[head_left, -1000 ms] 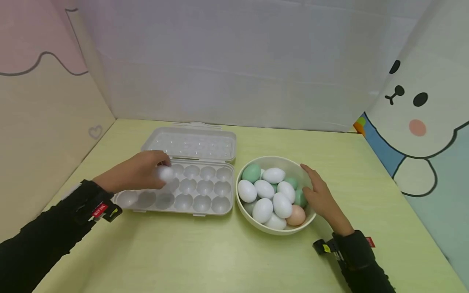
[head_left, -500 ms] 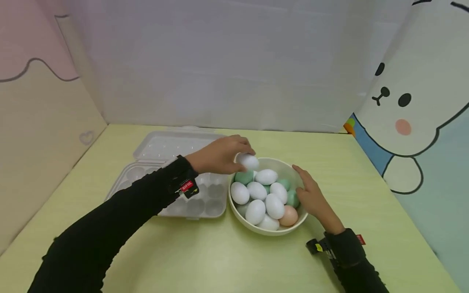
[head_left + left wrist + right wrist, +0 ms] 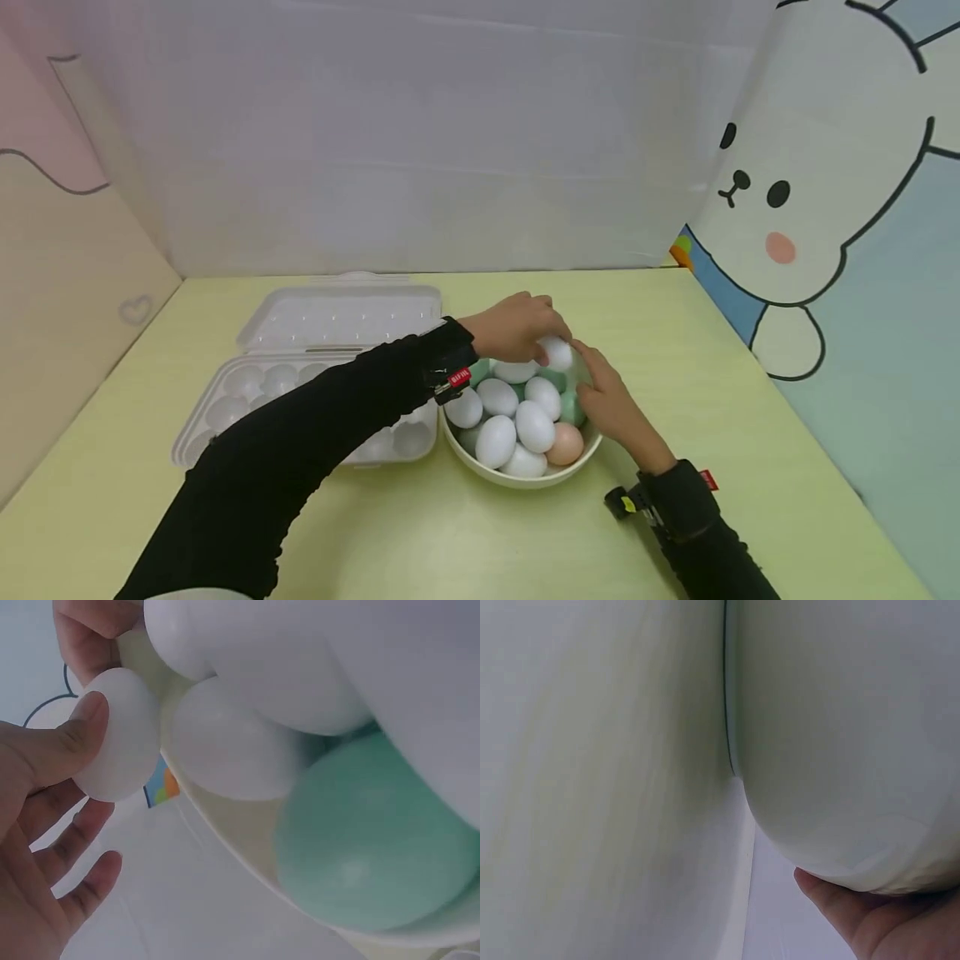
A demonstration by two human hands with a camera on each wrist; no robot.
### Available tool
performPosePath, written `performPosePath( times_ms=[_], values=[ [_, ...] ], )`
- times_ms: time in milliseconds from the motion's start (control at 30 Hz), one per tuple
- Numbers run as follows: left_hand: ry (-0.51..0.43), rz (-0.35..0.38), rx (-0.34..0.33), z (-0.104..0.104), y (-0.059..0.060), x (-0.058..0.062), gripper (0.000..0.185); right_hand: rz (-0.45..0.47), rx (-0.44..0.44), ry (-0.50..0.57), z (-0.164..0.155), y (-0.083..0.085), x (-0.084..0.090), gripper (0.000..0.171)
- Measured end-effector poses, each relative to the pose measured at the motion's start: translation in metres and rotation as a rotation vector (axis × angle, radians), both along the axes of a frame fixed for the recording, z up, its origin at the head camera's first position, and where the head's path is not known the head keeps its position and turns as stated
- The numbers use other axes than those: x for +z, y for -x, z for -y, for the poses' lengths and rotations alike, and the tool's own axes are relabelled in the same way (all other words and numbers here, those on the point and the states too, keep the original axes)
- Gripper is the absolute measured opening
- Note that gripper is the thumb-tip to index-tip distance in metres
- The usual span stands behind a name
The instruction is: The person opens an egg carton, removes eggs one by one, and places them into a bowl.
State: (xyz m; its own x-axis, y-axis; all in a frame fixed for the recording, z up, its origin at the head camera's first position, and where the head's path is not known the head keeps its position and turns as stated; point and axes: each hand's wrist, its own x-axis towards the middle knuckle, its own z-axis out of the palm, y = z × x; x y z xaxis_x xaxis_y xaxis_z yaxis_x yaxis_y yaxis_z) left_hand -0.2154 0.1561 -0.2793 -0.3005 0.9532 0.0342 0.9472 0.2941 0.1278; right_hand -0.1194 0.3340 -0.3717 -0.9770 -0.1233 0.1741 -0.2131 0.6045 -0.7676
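Note:
My left hand pinches a white egg between thumb and fingers above the far right part of a cream bowl. In the left wrist view the thumb lies across this egg, just outside the bowl's rim. The right hand grips the bowl's right side, thumb over the rim, fingers on the outer wall. From the right wrist, fingers show against the bowl's outside. Several white eggs, some green eggs and a peach egg fill the bowl.
Left of the bowl, an egg tray with round hollows lies with its lid folded back behind it. The left sleeve covers much of the tray. A pale wall stands behind the table.
My left hand has carried the white egg from the tray rightward, over to the far right of the bowl. The right hand stays at the bowl, and the head view has shifted right.

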Motion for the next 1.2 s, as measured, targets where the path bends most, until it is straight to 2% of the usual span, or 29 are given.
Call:
performPosePath(
  times_ms=[133,433,833,967,1200],
  values=[
    [0.04,0.019,0.0,-0.008,-0.001,-0.003,0.04,-0.005,0.02,0.017,0.004,0.002,0.0,0.064],
    [0.04,0.157,-0.021,-0.016,0.003,-0.007,0.041,-0.019,0.019,0.018,0.007,0.006,0.001,0.066],
    [0.096,0.22,0.046,-0.025,0.0,-0.011,0.037,-0.035,0.025,0.01,0.004,0.005,0.001,0.063],
    [0.108,0.207,0.061,-0.029,-0.003,-0.012,0.034,-0.039,0.03,0.022,0.004,0.005,0.001,0.062],
    [0.113,0.081,0.109,-0.037,-0.005,-0.017,0.025,-0.035,0.005,0.005,0.0,0.002,-0.001,0.063]
  ],
)
